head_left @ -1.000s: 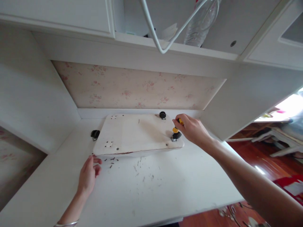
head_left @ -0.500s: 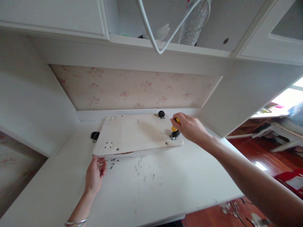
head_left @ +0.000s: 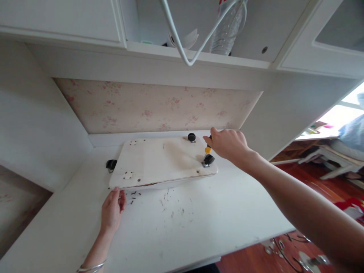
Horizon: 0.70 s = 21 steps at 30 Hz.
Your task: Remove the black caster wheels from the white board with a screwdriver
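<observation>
A white board (head_left: 159,161) with rounded corners lies flat on the white desktop. My left hand (head_left: 112,210) grips its near left corner, fingers curled at the edge. In my right hand (head_left: 229,144) is a screwdriver (head_left: 208,150) with a yellow and black handle, held upright over the near right caster (head_left: 209,159); its tip is hard to see. Another black caster (head_left: 191,137) sits at the board's far right corner. A loose caster (head_left: 111,165) lies on the desktop to the left. Screw holes (head_left: 128,174) mark the board's left end.
Several screws (head_left: 133,193) lie beside my left hand, with dark debris (head_left: 178,212) farther right. Overhead, a white cable (head_left: 189,62) hangs from a shelf holding a plastic bottle (head_left: 224,32). Side panels enclose the desk; metal parts (head_left: 307,259) lie on the red floor.
My right hand has risen slightly and turned on the screwdriver handle, baring more of the caster below. My left hand stays at the board's corner. The view has shifted a little.
</observation>
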Available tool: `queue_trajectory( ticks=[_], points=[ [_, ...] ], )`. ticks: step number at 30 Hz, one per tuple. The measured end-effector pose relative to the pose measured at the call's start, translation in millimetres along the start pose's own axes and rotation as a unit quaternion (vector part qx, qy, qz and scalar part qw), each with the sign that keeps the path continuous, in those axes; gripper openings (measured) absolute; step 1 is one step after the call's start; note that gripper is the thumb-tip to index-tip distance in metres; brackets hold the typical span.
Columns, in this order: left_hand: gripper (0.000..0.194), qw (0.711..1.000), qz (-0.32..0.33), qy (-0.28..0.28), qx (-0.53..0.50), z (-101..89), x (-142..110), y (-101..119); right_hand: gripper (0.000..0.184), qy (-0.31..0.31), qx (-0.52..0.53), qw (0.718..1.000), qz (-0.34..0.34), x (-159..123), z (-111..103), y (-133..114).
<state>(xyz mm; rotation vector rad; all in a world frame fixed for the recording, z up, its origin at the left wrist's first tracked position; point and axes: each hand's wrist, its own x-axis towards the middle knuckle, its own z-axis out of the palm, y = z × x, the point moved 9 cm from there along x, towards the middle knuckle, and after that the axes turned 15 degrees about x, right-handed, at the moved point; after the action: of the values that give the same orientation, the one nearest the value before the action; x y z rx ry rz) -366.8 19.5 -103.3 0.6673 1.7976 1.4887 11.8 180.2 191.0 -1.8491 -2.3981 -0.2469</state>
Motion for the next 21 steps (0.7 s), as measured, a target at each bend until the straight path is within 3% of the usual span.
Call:
queue_trajectory(
  ticks=[7, 14, 21],
  points=[
    [0.041, 0.999, 0.014, 0.003, 0.035, -1.8, 4, 0, 0.044, -0.092, 0.013, 0.993, -0.07, 12, 7, -7],
    [0.043, 0.998, 0.017, 0.0, 0.053, -2.8, 8, -3, 0.032, -0.162, 0.097, 0.968, -0.167, 12, 17, -7],
    [0.043, 0.999, 0.005, 0.002, 0.044, -4.6, 12, -10, 0.066, -0.049, -0.013, 0.999, -0.001, 19, -1, 17]
  ],
)
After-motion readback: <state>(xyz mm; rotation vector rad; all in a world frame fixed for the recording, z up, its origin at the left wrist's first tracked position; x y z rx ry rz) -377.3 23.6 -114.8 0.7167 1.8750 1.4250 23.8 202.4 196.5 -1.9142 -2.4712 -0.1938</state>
